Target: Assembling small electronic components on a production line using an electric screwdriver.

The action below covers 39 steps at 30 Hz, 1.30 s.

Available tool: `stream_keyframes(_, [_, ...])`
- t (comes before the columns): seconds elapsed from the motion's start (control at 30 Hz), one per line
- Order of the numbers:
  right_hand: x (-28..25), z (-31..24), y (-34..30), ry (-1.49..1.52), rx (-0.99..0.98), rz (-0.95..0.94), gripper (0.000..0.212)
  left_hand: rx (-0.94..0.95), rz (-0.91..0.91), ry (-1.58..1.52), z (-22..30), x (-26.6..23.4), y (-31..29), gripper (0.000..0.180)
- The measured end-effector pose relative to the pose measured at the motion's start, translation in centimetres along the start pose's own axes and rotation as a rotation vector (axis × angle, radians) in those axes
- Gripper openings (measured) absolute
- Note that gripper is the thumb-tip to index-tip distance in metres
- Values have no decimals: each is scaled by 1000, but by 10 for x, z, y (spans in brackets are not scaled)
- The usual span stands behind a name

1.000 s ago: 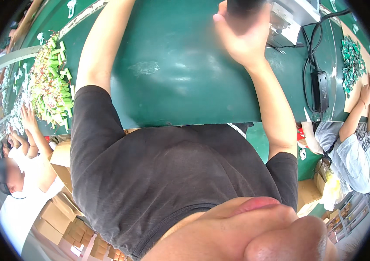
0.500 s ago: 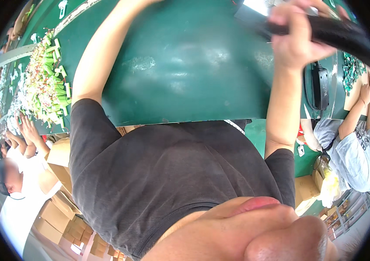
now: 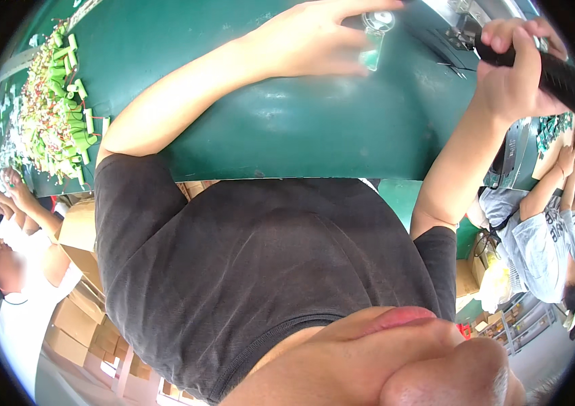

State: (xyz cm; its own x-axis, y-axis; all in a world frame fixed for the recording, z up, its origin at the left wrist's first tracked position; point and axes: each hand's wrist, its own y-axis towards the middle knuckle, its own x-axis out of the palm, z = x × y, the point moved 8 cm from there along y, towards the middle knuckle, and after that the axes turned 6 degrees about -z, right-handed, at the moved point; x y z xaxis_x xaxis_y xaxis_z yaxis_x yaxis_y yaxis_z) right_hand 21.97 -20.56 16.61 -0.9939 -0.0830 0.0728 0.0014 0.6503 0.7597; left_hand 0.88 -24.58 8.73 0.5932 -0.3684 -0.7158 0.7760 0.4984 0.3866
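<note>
My left hand (image 3: 318, 42) reaches over the green table with its fingers stretched and apart, the lower ones blurred. By its fingertips is a small part (image 3: 373, 53) with a clear round head and a green body; whether the fingers touch it is unclear. My right hand (image 3: 512, 80) is wrapped round a thick black cylindrical tool (image 3: 563, 82), which slants down toward the right rim. Just left of that tool's end stands a small metal fixture (image 3: 462, 32).
The green tabletop (image 3: 287, 135) spans the middle. A heap of green cylinders with thin wires (image 3: 61, 115) lies on the left, near a co-worker (image 3: 30, 271) in white. Beyond a black box (image 3: 506, 159) on the right, another co-worker (image 3: 544, 230) handles small green pieces.
My left hand has come down and right into view, beside the clear-headed part. My right hand, still round the black tool, has shifted right and slightly down.
</note>
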Motion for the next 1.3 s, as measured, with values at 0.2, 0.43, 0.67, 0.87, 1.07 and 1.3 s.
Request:
stream_keyframes(0.2, [48, 17, -35, 233, 187, -35, 13, 59, 30, 78, 0, 3, -5, 31])
stream_keyframes(0.43, [78, 19, -48, 211, 25, -84, 81, 39, -4, 74, -3, 5, -3, 32])
stream_keyframes(0.67, [82, 20, -49, 232, 6, -103, 78, 45, -3, 74, -4, 6, -3, 32])
stream_keyframes(0.87, [84, 25, -54, 130, 59, -86, 76, 66, 10, 56, -4, 5, -5, 31])
stream_keyframes(1.07, [81, 30, -55, 143, 51, -82, 75, 57, 12, 77, -2, 5, -3, 32])
stream_keyframes(1.3, [91, 45, -52, 156, 250, -219, 77, 34, 13, 141, 3, 5, -5, 32])
